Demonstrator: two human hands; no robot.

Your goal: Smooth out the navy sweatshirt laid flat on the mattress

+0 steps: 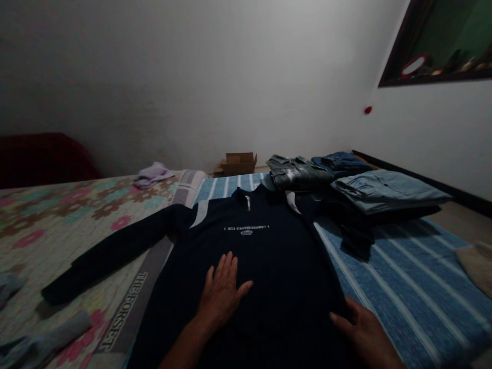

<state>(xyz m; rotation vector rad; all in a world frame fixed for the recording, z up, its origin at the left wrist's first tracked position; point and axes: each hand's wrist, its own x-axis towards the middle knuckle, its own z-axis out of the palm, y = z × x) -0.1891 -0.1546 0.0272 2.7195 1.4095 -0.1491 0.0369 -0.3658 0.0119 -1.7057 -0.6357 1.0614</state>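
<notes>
A navy long-sleeved pullover (269, 266) with a collar, a short zip and pale shoulder panels lies spread out, front side up. My left hand (223, 289) rests flat on its chest below the printed lettering, fingers stretched out. At the pullover's lower right edge is my right hand (357, 325), its thumb on top of the cloth and its other fingers partly hidden along the side. One sleeve reaches out to the left; the other lies bent on the right, close to the folded clothes.
Folded dark grey garment (298, 173), blue jeans (340, 163) and light blue trousers (384, 189) lie at the back right on the blue striped cover (407, 266). A lilac cloth (154, 174) sits on the floral cover (130, 197). Behind stands a cardboard box (239, 163).
</notes>
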